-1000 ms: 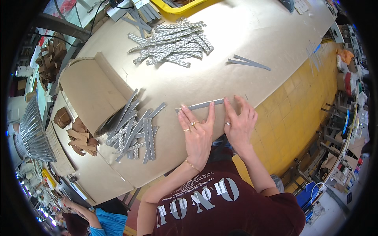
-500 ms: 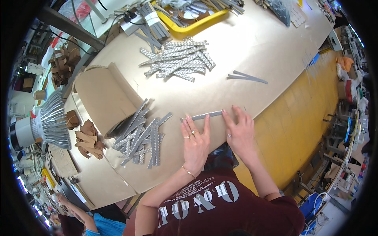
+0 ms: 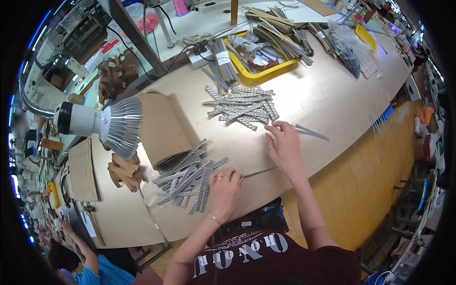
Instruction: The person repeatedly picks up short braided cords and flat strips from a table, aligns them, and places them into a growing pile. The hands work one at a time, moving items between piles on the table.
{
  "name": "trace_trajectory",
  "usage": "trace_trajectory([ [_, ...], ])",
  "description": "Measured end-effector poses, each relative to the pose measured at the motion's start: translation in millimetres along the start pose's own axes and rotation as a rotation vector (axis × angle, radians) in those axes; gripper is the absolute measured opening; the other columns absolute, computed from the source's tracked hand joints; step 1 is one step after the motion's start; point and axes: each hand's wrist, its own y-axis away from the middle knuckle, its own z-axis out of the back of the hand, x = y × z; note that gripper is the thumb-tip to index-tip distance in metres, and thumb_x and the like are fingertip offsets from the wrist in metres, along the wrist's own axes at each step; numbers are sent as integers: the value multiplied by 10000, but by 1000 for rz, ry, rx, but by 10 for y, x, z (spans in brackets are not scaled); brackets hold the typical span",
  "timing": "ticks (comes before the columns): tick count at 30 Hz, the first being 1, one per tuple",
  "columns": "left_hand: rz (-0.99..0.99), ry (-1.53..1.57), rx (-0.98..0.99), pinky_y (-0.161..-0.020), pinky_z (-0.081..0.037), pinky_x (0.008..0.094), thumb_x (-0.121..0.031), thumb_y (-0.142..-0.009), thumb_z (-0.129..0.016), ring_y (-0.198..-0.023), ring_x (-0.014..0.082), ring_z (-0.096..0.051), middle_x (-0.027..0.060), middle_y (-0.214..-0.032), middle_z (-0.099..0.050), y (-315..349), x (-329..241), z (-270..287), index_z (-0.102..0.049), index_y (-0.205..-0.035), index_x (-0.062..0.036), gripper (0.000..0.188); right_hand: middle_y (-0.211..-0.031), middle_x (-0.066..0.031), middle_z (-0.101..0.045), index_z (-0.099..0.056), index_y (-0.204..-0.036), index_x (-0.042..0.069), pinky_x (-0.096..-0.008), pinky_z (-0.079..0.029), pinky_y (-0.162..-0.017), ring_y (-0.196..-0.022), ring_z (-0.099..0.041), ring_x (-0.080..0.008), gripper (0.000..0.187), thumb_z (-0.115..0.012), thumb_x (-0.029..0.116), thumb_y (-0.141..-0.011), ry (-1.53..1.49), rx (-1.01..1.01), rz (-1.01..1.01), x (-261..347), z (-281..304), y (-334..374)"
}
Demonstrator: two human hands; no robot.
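My left hand, wearing rings and a bracelet, is closed at the left end of a thin grey braided strip. The strip runs right from it just above the table, and its far end passes behind my right wrist. Raised farther forward, my right hand has bent fingers, thumb and forefinger apart, with nothing visible between them. Ahead and to its left lies a pile of silvery braided strips. Plain grey strips rest just right of that hand. A looser heap of grey braided strips sits beside my left hand.
A rolled brown sheet and a finned lamp stand on the left, near brown leather-like pieces. At the back is a yellow tray of strips. A co-worker's arm shows at lower left.
My right hand has left the strip and moved forward toward the plain strips and silvery pile. My left fingers, earlier stretched flat on the strip, have curled at its end. The view has shifted.
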Motion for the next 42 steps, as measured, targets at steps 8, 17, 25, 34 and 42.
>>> trace_trajectory([
  [8, 425, -139, -289, -1011, -303, 428, -155, -886, -685, -1109, 236, -587, 68, -1160, -657, 473, 509, 707, -665, -1093, -105, 214, -1142, -93, -585, -687, -1140, 123, -428, -415, -937, -1084, -537, -278, 294, -706, 97, -848, 47, -53, 176, 180, -527, -514],
  [17, 270, -67, -264, -1070, -303, 458, -155, -856, -715, -1162, 257, -577, 97, -1236, -630, 393, 161, 666, -656, -1169, -96, 324, -1040, -58, -632, -739, -1035, 124, -391, -454, -868, -989, -581, -247, 272, -723, 2, -792, -160, -227, 289, 285, -460, -551],
  [25, -94, 214, -86, -997, -404, 436, -77, -800, -750, -1074, 264, -616, 112, -1232, -639, 385, -148, 287, -681, -1124, -75, 331, -952, -68, -648, -744, -1098, 57, -331, -488, -720, -805, -605, -202, 311, -792, 25, -792, -157, -487, 48, 360, 429, 191],
  [34, -113, 161, 212, -1112, -340, 490, -235, -903, -687, -1370, 378, -406, 230, -1571, -311, 459, -245, -46, -465, -1448, -59, 615, -1099, -104, -609, -658, -1220, 101, -426, -396, -893, -1017, -574, -272, 357, -719, 189, -880, 16, -71, 13, 3, 145, 618],
  [42, -172, 82, 238, -1200, -243, 492, -256, -936, -634, -1470, 363, -292, 167, -1601, -295, -185, -230, -318, -397, -1495, -53, 640, -1089, -104, -608, -685, -1103, 89, -430, -389, -924, -1056, -558, -287, 201, -667, 200, -935, 259, -30, -232, -688, 478, 153],
])
